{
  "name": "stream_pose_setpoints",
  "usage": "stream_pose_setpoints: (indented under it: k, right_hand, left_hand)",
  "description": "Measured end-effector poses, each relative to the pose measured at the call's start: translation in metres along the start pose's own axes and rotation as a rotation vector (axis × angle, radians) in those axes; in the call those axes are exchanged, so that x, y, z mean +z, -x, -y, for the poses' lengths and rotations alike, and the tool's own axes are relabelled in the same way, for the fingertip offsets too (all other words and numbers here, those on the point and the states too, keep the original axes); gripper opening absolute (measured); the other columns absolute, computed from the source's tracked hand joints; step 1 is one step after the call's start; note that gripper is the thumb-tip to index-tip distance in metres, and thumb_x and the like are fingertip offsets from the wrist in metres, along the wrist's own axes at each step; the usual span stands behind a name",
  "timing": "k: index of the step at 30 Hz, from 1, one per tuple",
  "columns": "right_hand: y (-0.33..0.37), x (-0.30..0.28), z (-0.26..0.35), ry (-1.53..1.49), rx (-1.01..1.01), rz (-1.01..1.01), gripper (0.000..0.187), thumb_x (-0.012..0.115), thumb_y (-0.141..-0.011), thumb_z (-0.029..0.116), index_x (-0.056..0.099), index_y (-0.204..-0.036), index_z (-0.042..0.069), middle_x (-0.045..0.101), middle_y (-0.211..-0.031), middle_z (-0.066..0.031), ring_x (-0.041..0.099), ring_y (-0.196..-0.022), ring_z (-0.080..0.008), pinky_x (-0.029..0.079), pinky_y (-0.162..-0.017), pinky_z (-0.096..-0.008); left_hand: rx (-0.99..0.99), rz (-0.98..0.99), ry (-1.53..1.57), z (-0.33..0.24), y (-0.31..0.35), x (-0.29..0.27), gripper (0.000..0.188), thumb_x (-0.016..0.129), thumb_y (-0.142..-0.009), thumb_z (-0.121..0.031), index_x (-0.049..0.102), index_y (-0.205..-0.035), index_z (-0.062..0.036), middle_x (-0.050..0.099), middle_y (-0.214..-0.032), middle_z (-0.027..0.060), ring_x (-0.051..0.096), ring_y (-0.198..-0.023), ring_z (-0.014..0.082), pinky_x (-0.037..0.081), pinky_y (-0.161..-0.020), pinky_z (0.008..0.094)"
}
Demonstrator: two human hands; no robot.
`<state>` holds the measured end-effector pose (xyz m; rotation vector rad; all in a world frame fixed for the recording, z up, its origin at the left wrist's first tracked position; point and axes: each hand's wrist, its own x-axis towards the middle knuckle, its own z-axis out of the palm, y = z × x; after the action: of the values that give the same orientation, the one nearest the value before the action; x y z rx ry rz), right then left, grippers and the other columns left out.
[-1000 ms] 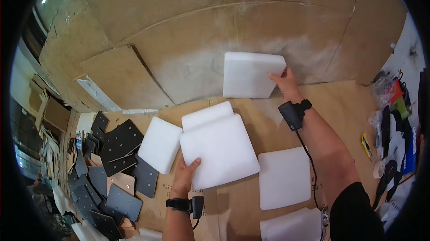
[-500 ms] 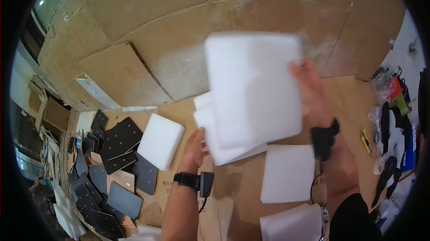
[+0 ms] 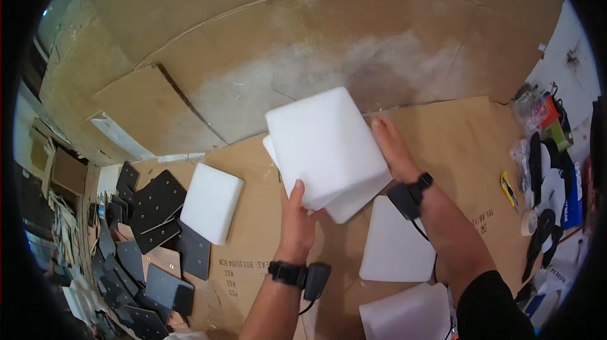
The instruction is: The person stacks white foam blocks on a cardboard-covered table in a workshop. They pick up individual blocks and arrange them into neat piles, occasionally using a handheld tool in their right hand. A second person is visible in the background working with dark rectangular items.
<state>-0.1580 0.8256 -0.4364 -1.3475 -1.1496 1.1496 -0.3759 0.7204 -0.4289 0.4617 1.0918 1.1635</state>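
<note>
A thick white foam block with rounded corners is at the middle, over another white foam slab whose corners stick out beneath it. My left hand grips the near left edge of the block, thumb on its face and fingers partly hidden below. At the right edge, my right hand presses its fingers along the block's side. Close by my right wrist lies a separate flat white foam sheet, with another white sheet nearer to me. Whether the block rests fully on the slab I cannot tell.
Left of my hands stands another white foam block, beside a heap of dark boards with small metal studs. Brown cardboard covers the table; a cardboard wall rises behind. A yellow utility knife and tape roll lie right.
My right hand has brought the raised foam block down and leftward over the slab. My left hand has moved from the stack's side to the block's near edge. The view has shifted slightly.
</note>
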Motion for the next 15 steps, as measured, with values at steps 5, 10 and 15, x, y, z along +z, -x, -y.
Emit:
stream_pose_setpoints:
  k: [5,10,15]
  right_hand:
    - [-0.010,-0.048,-0.002,0.246,-0.120,-0.058,0.053,0.052,-0.091,0.040,0.045,-0.125,0.000,0.052,-0.123,-0.0160,0.052,-0.112,-0.0248,0.041,-0.093,-0.0361]
    - [0.087,-0.114,-0.007,1.026,0.116,0.230,0.039,0.060,-0.083,0.039,0.059,-0.092,0.000,0.060,-0.092,-0.0189,0.057,-0.088,-0.0361,0.046,-0.078,-0.0416]
    - [0.143,-0.127,-0.019,1.136,-0.234,0.317,0.046,0.072,-0.071,0.040,0.060,-0.091,0.001,0.058,-0.096,-0.0177,0.055,-0.091,-0.0345,0.045,-0.079,-0.0423]
  left_hand:
    - [-0.052,-0.103,-0.116,0.000,-0.005,-0.003,0.075,0.057,-0.082,-0.054,0.030,-0.139,-0.0129,0.032,-0.140,0.0105,0.035,-0.123,0.0340,0.032,-0.096,0.0539]
    - [0.217,-0.618,-0.173,-0.010,0.011,-0.141,0.054,0.058,-0.085,-0.038,0.043,-0.120,-0.0003,0.050,-0.113,0.0107,0.049,-0.101,0.0227,0.044,-0.079,0.0376]
    - [0.018,-0.971,-0.060,-0.004,0.003,-0.239,0.050,0.065,-0.081,-0.029,0.049,-0.111,0.0079,0.055,-0.103,0.0165,0.056,-0.076,0.0273,0.048,-0.060,0.0399]
